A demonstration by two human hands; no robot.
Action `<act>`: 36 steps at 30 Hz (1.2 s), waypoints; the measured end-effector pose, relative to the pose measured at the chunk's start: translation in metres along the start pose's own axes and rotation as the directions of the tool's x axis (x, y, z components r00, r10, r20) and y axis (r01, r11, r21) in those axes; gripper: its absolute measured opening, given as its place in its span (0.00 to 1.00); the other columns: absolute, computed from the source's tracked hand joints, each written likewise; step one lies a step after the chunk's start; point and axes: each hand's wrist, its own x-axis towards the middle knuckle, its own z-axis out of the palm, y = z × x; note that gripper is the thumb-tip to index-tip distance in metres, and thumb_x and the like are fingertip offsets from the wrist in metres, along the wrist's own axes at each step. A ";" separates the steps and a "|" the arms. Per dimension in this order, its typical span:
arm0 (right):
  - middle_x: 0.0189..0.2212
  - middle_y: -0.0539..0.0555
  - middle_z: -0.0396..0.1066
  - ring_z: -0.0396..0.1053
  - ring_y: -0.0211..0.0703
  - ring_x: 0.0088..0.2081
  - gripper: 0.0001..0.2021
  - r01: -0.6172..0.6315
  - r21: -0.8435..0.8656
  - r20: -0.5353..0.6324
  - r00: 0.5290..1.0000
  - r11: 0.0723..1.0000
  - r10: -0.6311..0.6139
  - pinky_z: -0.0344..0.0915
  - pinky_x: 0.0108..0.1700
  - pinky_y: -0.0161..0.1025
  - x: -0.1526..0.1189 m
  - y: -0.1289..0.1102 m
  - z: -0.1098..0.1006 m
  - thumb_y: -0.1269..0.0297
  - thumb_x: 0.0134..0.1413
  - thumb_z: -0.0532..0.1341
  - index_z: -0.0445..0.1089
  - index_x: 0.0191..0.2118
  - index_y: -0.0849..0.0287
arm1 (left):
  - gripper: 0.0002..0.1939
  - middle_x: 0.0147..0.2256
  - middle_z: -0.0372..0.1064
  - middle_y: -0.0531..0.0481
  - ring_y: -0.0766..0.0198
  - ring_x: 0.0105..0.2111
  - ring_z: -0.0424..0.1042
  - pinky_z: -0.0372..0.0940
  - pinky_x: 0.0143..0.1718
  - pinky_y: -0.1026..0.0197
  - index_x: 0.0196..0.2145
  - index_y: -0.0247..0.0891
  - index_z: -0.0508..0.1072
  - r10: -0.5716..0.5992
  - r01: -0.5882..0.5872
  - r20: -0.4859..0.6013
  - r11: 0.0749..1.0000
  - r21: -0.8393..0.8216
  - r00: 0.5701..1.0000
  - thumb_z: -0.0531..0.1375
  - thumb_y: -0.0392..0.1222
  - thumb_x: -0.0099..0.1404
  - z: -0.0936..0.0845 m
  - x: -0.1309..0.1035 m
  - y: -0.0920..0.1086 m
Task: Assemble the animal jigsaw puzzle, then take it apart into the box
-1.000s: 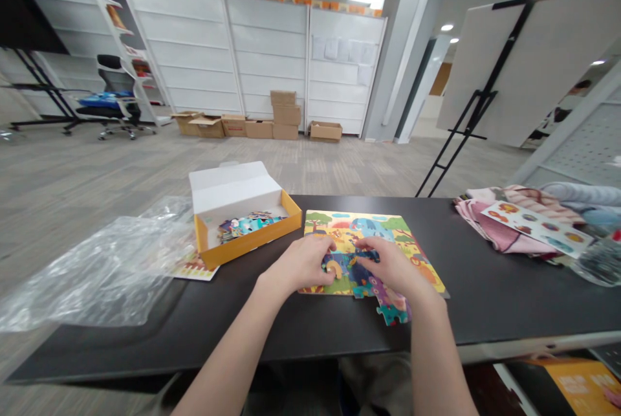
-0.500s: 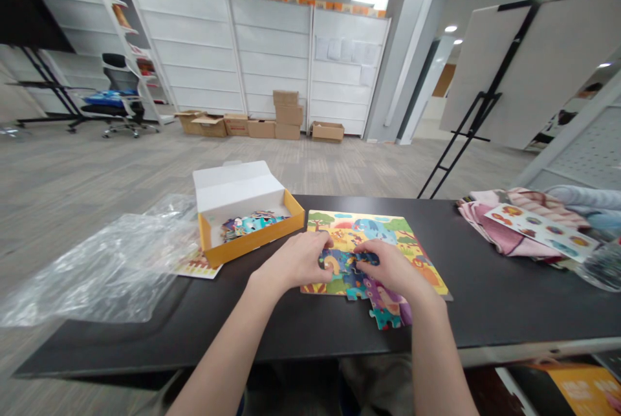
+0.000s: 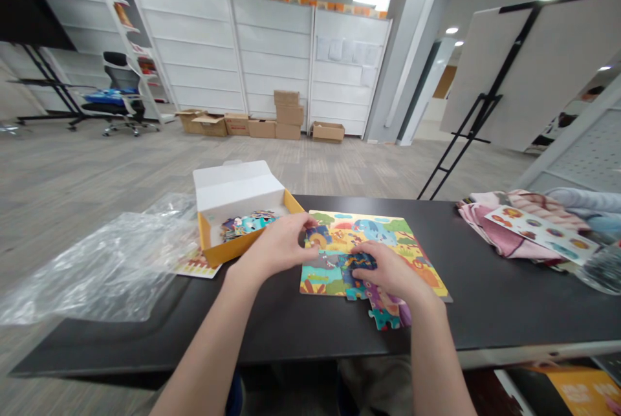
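Observation:
A colourful animal picture board [image 3: 407,244] lies on the black table. My left hand [image 3: 279,244] is over its left edge, thumb and fingers curved around a dark blue puzzle piece [image 3: 319,235]. My right hand [image 3: 388,267] rests at the board's middle, its fingertips on joined dark blue pieces [image 3: 353,268]. Purple and teal joined pieces [image 3: 385,312] reach past the board's front edge, partly under my right hand. Left of the board stands an open yellow box [image 3: 233,249] with many loose puzzle pieces [image 3: 250,223] inside.
Clear plastic wrap [image 3: 111,261] and a printed card [image 3: 196,266] lie left of the box. On the right of the table [image 3: 485,299] are pink cloths [image 3: 495,231], a sticker sheet [image 3: 543,231] and a clear plastic item [image 3: 604,267].
My left hand has moved left and slightly up with the dark blue piece, away from the joined pieces, uncovering the board's lower left. My right hand has barely moved.

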 end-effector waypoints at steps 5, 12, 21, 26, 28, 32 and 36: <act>0.51 0.59 0.74 0.72 0.54 0.53 0.17 -0.005 0.023 0.014 1.000 1.000 0.005 0.65 0.57 0.49 -0.001 -0.001 -0.002 0.62 0.53 0.67 0.76 0.49 0.56 | 0.17 0.44 0.78 0.46 0.51 0.44 0.76 0.68 0.46 0.54 0.44 0.41 0.73 -0.269 0.331 -0.275 0.920 0.211 0.923 0.61 0.50 0.58 -0.052 -0.018 -0.030; 0.51 0.60 0.74 0.71 0.56 0.54 0.17 -0.001 0.023 0.006 1.000 1.000 0.001 0.64 0.58 0.51 0.001 0.002 0.001 0.61 0.53 0.67 0.76 0.50 0.56 | 0.21 0.52 0.73 0.38 0.44 0.53 0.72 0.66 0.54 0.48 0.52 0.37 0.71 -0.317 0.436 -0.339 0.817 0.376 0.886 0.58 0.48 0.65 -0.052 -0.030 -0.061; 0.54 0.59 0.74 0.71 0.55 0.56 0.23 -0.022 0.040 -0.019 1.000 0.999 0.022 0.64 0.61 0.50 -0.005 0.009 -0.006 0.67 0.47 0.68 0.75 0.53 0.57 | 0.16 0.49 0.76 0.43 0.50 0.51 0.74 0.68 0.53 0.52 0.49 0.39 0.75 0.128 -0.152 0.154 0.975 0.161 0.980 0.64 0.46 0.66 0.016 -0.007 0.028; 0.53 0.61 0.75 0.71 0.56 0.55 0.22 -0.127 -0.014 -0.088 0.988 0.992 0.126 0.65 0.60 0.50 -0.012 0.020 -0.017 0.69 0.47 0.67 0.75 0.51 0.59 | 0.20 0.49 0.76 0.38 0.44 0.52 0.74 0.69 0.50 0.47 0.51 0.36 0.74 0.062 -0.118 0.261 0.972 0.204 0.963 0.66 0.47 0.64 0.051 0.001 0.041; 0.53 0.61 0.75 0.71 0.56 0.55 0.22 -0.175 -0.027 -0.101 0.980 0.984 0.172 0.65 0.59 0.50 -0.015 0.023 -0.019 0.69 0.47 0.67 0.75 0.51 0.59 | 0.22 0.50 0.75 0.36 0.43 0.53 0.73 0.69 0.52 0.46 0.53 0.35 0.72 0.048 -0.107 0.274 0.973 0.206 0.961 0.65 0.48 0.65 0.059 0.004 0.039; 0.53 0.62 0.75 0.71 0.56 0.55 0.22 -0.183 -0.036 -0.107 0.978 0.982 0.179 0.65 0.59 0.49 -0.015 0.022 -0.020 0.69 0.47 0.67 0.75 0.51 0.60 | 0.22 0.51 0.74 0.36 0.43 0.55 0.72 0.67 0.54 0.46 0.54 0.36 0.71 0.047 -0.103 0.295 0.979 0.175 0.954 0.65 0.47 0.65 0.065 0.010 0.037; 0.53 0.62 0.75 0.71 0.55 0.55 0.22 -0.188 -0.039 -0.102 0.978 0.981 0.184 0.64 0.59 0.48 -0.014 0.020 -0.019 0.71 0.46 0.66 0.75 0.51 0.61 | 0.21 0.51 0.74 0.37 0.44 0.53 0.72 0.67 0.54 0.47 0.53 0.36 0.71 0.050 -0.088 0.312 0.990 0.111 0.949 0.66 0.44 0.64 0.065 0.012 0.036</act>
